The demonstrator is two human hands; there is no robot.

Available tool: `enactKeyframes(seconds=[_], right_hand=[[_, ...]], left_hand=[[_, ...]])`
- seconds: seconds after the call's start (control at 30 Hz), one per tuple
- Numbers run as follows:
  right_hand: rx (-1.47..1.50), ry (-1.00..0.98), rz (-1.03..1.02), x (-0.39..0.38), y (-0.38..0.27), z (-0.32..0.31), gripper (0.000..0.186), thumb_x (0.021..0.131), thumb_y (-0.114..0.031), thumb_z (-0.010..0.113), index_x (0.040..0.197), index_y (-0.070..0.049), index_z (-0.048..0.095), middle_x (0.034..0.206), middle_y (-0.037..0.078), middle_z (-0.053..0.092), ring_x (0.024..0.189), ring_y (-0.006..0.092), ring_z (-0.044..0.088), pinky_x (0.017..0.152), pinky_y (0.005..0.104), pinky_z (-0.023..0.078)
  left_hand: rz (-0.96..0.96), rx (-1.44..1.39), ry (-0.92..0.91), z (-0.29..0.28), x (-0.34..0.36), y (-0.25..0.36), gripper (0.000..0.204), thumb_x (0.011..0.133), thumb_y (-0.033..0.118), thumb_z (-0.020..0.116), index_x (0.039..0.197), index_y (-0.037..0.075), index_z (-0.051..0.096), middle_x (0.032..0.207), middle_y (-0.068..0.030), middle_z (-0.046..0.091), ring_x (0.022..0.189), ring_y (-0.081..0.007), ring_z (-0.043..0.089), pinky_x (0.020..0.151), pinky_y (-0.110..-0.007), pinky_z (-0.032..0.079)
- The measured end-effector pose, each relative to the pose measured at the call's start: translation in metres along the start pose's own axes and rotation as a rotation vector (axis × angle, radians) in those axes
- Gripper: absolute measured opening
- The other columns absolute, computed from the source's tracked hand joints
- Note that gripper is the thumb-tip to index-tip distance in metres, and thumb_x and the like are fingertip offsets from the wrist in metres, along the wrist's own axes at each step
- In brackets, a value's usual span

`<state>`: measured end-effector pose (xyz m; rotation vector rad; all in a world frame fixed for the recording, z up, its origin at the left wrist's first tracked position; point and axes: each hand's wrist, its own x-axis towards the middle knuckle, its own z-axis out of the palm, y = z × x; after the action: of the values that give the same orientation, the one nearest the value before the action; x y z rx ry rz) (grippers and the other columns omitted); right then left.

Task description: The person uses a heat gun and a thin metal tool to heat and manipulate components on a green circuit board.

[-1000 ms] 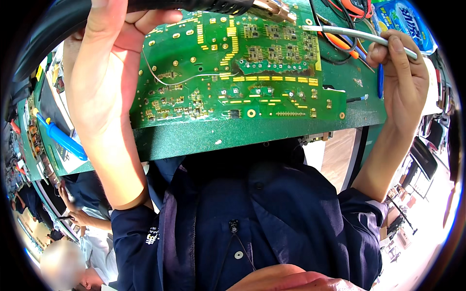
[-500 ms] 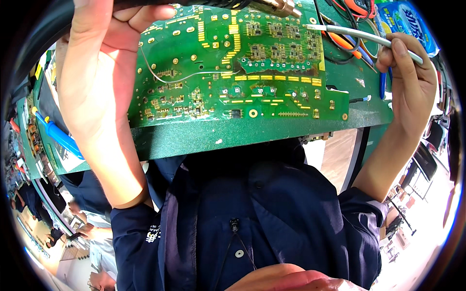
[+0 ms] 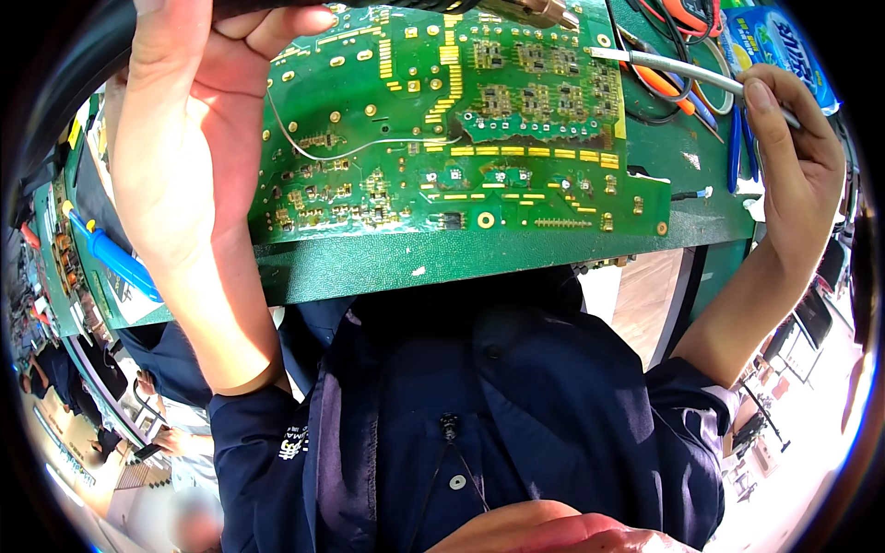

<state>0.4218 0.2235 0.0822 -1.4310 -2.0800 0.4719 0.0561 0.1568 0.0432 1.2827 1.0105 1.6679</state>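
A large green circuit board [image 3: 387, 115] lies on the green bench mat, with a loose thin wire [image 3: 355, 147] curving across it. My left hand [image 3: 198, 120] is closed around a black tool at the top edge, which looks like a hot-air gun; its metal nozzle [image 3: 539, 11] points over the board's far right part. The top of the picture cuts off part of this grip. My right hand [image 3: 793, 120] pinches a slim grey rod [image 3: 678, 69] between thumb and fingers. The rod's pale, narrow tip [image 3: 604, 54] reaches the board's right edge, close to the nozzle; contact I cannot tell.
Right of the board lie orange-handled tools [image 3: 659, 83], blue-handled pliers [image 3: 736, 152], dark cables and a blue packet [image 3: 784, 55]. A blue syringe-like tool [image 3: 120, 263] rests at the left. The green bench's front edge [image 3: 415, 272] runs before me. Other people stand at lower left.
The board and right-side tools sit slightly farther right in the picture. My right hand has shifted slightly right with the rod; more of the blue pliers shows. Both grips stay the same.
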Motion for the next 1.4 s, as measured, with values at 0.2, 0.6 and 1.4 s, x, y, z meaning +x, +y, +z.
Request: enactKeyframes(seconds=[0.2, 0.6, 1.4], right_hand=[[0.089, 0.0, -0.018, 0.001, 0.006, 0.001, 0.023, 0.097, -0.016, 0.069, 0.112, 0.001, 0.072, 0.1, 0.005, 0.069, 0.087, 0.0064, 0.059, 0.078, 0.0187, 0.045], [0.146, -0.034, 0.04, 0.005, 0.009, 0.005, 0.023, 0.098, -0.017, 0.068, 0.111, 0.001, 0.071, 0.102, 0.005, 0.068, 0.091, 0.0079, 0.059, 0.083, 0.0208, 0.048], [0.189, -0.097, -0.078, 0.003, -0.013, 0.025, 0.021, 0.099, -0.02, 0.068, 0.104, 0.0, 0.072, 0.089, 0.0, 0.064, 0.081, 0.006, 0.051, 0.073, 0.0198, 0.04]], left_hand=[[-0.004, -0.007, -0.022, -0.001, -0.001, -0.002, 0.053, 0.102, 0.051, 0.05, 0.128, 0.004, 0.054, 0.127, -0.0215, 0.064, 0.118, -0.0276, 0.063, 0.076, -0.023, 0.06], [-0.014, -0.028, -0.064, -0.005, 0.001, -0.001, 0.053, 0.102, 0.051, 0.05, 0.127, 0.005, 0.054, 0.127, -0.0213, 0.064, 0.118, -0.0274, 0.063, 0.076, -0.023, 0.06], [-0.003, -0.096, -0.053, -0.002, 0.003, -0.005, 0.052, 0.102, 0.05, 0.05, 0.126, 0.005, 0.055, 0.126, -0.0211, 0.064, 0.117, -0.027, 0.064, 0.076, -0.023, 0.06]])
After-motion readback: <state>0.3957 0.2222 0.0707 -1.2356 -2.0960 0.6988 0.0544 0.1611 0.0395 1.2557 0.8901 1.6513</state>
